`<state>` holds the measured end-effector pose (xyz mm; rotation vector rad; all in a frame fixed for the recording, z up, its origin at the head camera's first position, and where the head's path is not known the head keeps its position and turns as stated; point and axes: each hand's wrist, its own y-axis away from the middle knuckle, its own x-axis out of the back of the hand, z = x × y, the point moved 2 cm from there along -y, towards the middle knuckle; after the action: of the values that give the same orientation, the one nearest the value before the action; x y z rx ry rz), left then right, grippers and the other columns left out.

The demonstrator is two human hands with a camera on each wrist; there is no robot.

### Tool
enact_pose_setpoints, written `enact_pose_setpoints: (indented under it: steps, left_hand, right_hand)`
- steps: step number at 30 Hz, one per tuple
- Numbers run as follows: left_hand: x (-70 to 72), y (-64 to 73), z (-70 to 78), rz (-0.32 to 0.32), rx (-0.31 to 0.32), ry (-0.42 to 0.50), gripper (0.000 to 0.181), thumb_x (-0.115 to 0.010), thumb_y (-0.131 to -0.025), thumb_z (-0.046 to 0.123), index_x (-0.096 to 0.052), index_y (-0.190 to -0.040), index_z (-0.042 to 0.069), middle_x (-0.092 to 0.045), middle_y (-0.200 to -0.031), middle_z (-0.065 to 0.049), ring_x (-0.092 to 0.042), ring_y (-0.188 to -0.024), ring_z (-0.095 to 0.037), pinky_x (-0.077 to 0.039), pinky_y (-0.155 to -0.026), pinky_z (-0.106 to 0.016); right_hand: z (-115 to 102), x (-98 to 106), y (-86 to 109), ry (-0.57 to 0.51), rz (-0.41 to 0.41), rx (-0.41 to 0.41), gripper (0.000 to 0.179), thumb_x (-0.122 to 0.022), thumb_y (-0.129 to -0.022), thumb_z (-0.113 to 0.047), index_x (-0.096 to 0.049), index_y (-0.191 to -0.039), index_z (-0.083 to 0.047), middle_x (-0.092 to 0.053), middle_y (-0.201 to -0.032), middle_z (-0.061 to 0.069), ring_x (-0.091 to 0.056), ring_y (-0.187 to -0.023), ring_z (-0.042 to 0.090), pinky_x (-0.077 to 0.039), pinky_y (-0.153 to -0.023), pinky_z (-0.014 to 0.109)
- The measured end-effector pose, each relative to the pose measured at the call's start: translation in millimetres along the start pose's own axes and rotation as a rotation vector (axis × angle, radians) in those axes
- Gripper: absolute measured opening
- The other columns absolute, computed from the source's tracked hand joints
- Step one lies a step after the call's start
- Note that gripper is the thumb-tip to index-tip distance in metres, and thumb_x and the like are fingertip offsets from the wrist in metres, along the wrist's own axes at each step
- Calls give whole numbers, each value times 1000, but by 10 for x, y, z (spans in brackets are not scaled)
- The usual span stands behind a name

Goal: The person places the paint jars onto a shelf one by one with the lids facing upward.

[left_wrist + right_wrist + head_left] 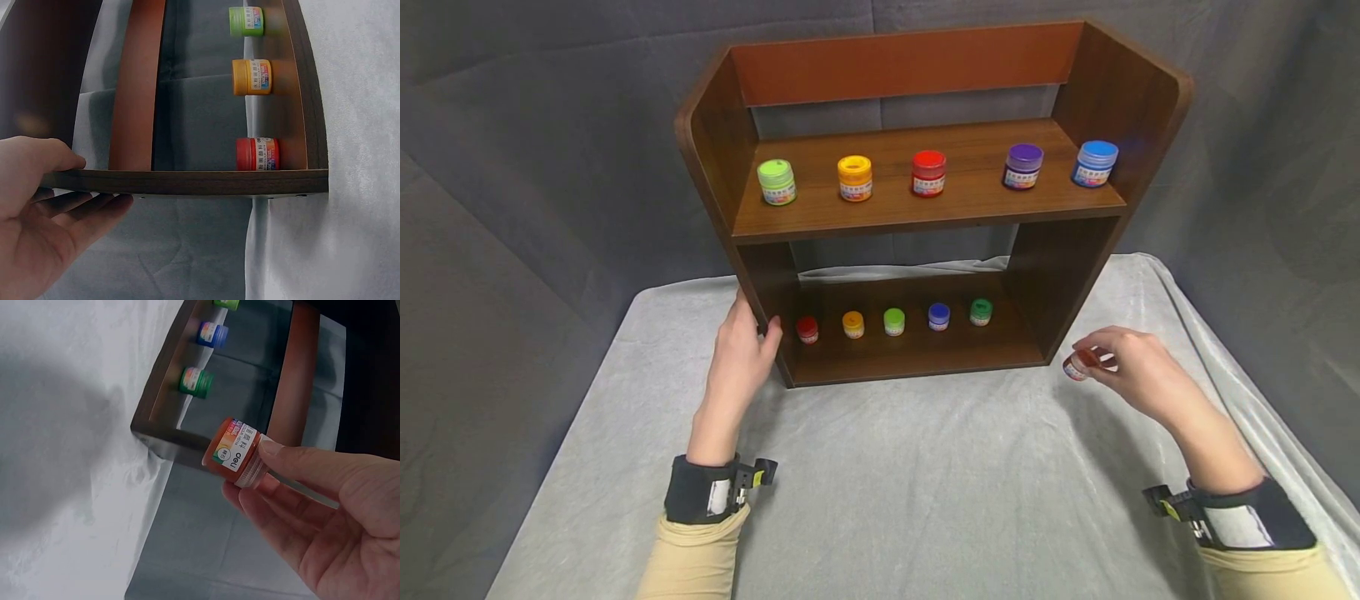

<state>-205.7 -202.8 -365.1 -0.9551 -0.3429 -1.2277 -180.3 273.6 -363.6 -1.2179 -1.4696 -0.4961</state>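
Note:
A dark brown two-tier wooden shelf [917,67] stands on the cloth-covered table. My left hand [741,346] grips its left side panel, thumb on the inner face and fingers behind, as the left wrist view shows. To the right of the shelf, my right hand [1138,367] pinches a small reddish-brown paint jar [234,450] between thumb and fingers. The jar is tilted, its label visible in the right wrist view. On the lower board are small jars: red [807,330], orange-yellow [853,325], light green [894,322], blue [938,317] and dark green [981,312].
Larger jars line the upper board: light green [777,183], yellow [855,178], red [928,173], purple [1023,167] and blue [1095,164]. A pale grey cloth [925,492] covers the table. Dark grey curtains [535,150] hang behind and at the sides.

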Motion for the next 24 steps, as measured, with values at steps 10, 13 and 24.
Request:
enact_pose_setpoints:
  steps: [10, 13, 24]
  left_hand:
    - [4, 8, -2, 1, -18, 10, 49, -56, -96, 7, -39, -141, -4, -57, -126, -28, -60, -119, -44, -50, -99, -56]
    - [4, 7, -6, -1, -17, 12, 50, -57, -96, 7, -38, -142, -4, -57, -127, -28, -60, -119, -43, -51, -100, -56]
    - [1, 14, -7, 16, -31, 5, 51, -59, -96, 9, -39, -141, -3, -58, -124, -29, -62, -116, -44, -53, -96, -57]
  right_hand:
    - [-199, -56, -79, 7, 33, 100, 24, -81, -72, 7, -73, -92, -4, -72, -82, 4, -71, -73, 23, -60, -70, 42]
    - [-267, -73, -114, 14, 20, 113, 25, -81, -72, 7, -73, -94, -3, -72, -83, 5, -71, -76, 21, -60, -70, 42]
    - [-419, -138, -225, 5, 29, 156, 28, -82, -73, 7, -74, -98, 0, -71, -90, 9, -67, -77, 19, -58, -70, 40]
